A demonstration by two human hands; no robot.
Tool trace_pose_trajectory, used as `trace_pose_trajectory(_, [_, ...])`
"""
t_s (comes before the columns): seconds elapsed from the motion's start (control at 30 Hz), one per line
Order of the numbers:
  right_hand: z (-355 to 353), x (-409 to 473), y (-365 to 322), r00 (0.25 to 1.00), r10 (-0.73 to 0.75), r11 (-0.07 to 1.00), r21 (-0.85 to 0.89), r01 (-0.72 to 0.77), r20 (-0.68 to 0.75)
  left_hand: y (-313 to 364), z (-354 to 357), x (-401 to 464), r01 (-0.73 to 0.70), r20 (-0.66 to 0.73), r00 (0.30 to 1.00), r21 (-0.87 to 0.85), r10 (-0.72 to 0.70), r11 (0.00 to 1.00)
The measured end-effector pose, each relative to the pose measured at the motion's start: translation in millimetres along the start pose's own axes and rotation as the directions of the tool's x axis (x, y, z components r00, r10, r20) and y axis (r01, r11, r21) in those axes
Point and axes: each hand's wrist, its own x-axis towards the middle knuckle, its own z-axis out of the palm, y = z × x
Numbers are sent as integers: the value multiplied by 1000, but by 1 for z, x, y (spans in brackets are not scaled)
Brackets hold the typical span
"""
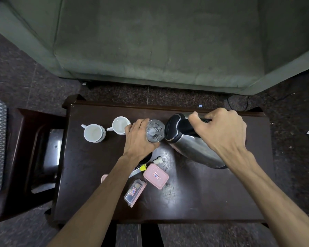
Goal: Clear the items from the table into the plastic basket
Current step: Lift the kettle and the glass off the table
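On the dark wooden table [194,196], my right hand [223,129] grips the black handle of a steel electric kettle [191,147], which leans toward the left. My left hand [137,138] wraps around a clear drinking glass [154,131] right beside the kettle's lid. Two white mugs [94,132] [119,125] stand at the left. In front of my left wrist lie a pink lidded box [156,175], a second pink container [135,192] on its side, a small white cap [158,160] and a tube with a yellow tip [142,168]. A plastic basket does not show.
A grey-green sofa [159,41] fills the space beyond the table. A lower dark side table [32,157] with a shiny inset stands at the left. Speckled floor surrounds everything, and a black cable [246,102] lies at the far right.
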Motion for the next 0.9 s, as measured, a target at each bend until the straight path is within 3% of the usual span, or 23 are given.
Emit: trace_pose_trajectory(0.9, [-17,-10,-13,996,67,998,-2,-67,51,-2,-1,-3,28,5,1000,-23,-28,999])
